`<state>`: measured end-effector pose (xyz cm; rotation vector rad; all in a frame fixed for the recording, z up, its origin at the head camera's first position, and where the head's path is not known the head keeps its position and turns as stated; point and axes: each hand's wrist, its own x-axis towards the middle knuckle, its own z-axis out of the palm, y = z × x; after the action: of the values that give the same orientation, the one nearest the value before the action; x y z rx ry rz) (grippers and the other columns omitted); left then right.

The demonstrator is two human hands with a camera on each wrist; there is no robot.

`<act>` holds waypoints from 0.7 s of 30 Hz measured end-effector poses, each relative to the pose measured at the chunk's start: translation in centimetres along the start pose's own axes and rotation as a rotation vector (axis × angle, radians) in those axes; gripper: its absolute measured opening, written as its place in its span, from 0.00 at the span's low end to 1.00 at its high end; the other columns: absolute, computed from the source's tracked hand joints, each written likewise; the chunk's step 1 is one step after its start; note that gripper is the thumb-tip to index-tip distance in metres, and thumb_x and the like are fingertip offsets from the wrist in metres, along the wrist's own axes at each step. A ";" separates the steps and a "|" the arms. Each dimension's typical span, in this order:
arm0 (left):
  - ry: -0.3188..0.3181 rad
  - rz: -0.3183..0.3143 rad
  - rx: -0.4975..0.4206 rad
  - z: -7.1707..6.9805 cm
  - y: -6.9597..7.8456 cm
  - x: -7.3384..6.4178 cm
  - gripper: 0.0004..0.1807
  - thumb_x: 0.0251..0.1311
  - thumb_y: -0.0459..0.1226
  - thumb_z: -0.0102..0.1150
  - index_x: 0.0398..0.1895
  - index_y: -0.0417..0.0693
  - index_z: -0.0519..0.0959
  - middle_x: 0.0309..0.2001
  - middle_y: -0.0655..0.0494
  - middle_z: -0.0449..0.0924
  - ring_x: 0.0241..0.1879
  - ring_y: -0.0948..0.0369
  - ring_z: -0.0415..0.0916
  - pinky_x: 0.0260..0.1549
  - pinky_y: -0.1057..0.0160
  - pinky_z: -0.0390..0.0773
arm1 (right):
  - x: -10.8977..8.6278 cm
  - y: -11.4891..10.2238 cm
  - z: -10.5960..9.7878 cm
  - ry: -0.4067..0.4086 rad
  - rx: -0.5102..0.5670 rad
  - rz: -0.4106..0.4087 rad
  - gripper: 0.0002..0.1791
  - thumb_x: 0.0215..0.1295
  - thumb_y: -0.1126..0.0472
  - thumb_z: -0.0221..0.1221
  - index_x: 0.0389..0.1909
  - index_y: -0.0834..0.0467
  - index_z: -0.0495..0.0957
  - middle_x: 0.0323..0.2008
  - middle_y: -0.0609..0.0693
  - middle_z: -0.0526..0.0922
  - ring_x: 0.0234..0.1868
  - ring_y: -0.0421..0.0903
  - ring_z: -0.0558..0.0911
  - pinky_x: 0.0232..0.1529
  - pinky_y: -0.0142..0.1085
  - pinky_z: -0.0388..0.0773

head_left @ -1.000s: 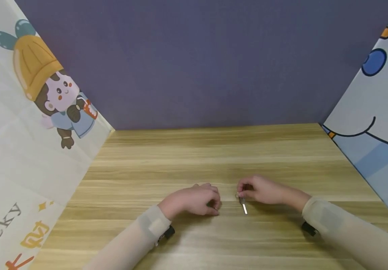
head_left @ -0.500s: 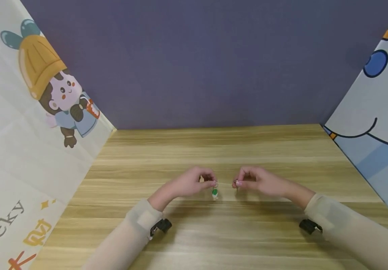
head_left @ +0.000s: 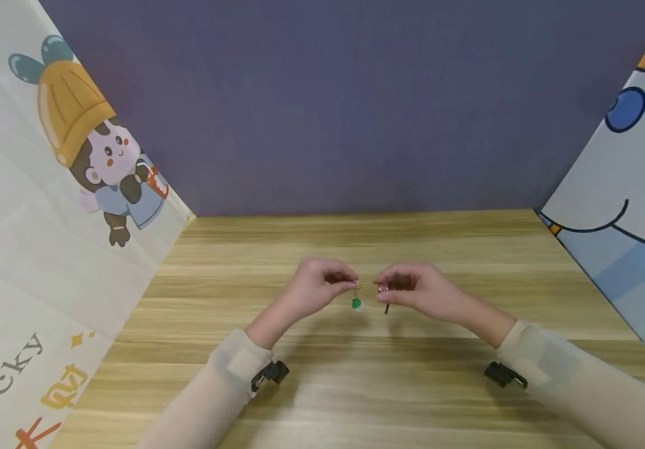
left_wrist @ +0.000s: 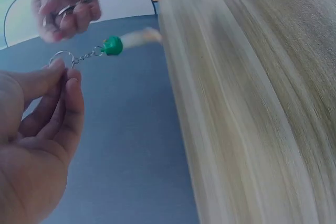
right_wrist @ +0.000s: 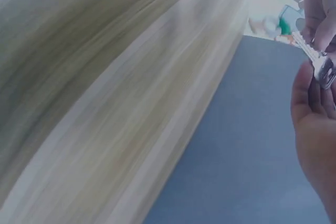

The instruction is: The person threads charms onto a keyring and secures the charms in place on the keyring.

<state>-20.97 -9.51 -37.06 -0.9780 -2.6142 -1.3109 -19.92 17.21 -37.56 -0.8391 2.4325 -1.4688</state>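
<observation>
My left hand (head_left: 317, 284) pinches the metal split ring of a keychain (left_wrist: 112, 45) between thumb and fingertips. From that ring a short chain leads to a charm with a green top and a pale lower part, which dangles over the table. Opposite it, my right hand (head_left: 423, 290) pinches a silver key (right_wrist: 319, 65) by its head, the toothed blade sticking out past the fingers. In the head view the key (head_left: 387, 308) points down. A small gap separates the two hands, fingertips facing each other.
The wood-grain table (head_left: 322, 386) lies beneath both hands. A dark blue-grey panel (head_left: 322, 106) rises behind it, with cartoon-printed sheets at the left (head_left: 98, 168) and right (head_left: 625, 262). A black camera sits on each wrist.
My left hand has risen from the table with the keychain, which was hidden from view at first. Both hands have moved farther forward and closer together; the right has kept hold of the key.
</observation>
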 end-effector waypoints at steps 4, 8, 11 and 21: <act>0.037 0.094 0.047 0.3 0.0 0.2 0.05 0.69 0.30 0.68 0.43 0.42 0.90 0.40 0.49 0.92 0.36 0.62 0.88 0.38 0.73 0.86 | 0.4 -0.9 0.5 0.073 -0.030 0.011 0.15 0.68 0.58 0.72 0.53 0.59 0.88 0.42 0.52 0.92 0.40 0.39 0.89 0.41 0.33 0.88; 0.052 0.145 0.070 0.7 0.1 0.4 0.05 0.73 0.29 0.63 0.43 0.40 0.88 0.39 0.46 0.91 0.33 0.60 0.88 0.35 0.75 0.85 | 0.8 -1.2 1.0 0.098 -0.007 0.018 0.16 0.66 0.59 0.73 0.52 0.59 0.88 0.43 0.55 0.92 0.38 0.39 0.89 0.39 0.32 0.86; 0.062 0.144 0.081 0.8 0.2 0.4 0.05 0.74 0.29 0.62 0.44 0.40 0.87 0.39 0.45 0.91 0.33 0.60 0.89 0.35 0.76 0.85 | 1.0 -1.2 1.4 0.079 0.030 -0.012 0.16 0.65 0.62 0.74 0.52 0.60 0.88 0.51 0.60 0.91 0.39 0.38 0.89 0.37 0.32 0.86; 0.079 0.029 0.021 1.0 1.2 0.5 0.06 0.70 0.30 0.67 0.47 0.41 0.88 0.43 0.48 0.92 0.39 0.59 0.90 0.39 0.73 0.87 | 1.1 -1.3 1.9 0.093 0.010 -0.082 0.14 0.66 0.63 0.72 0.51 0.60 0.89 0.55 0.57 0.87 0.43 0.39 0.88 0.40 0.32 0.86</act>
<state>-20.53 -8.00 -36.69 -0.9375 -2.5407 -1.2850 -19.60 14.72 -37.25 -0.8976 2.4825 -1.5818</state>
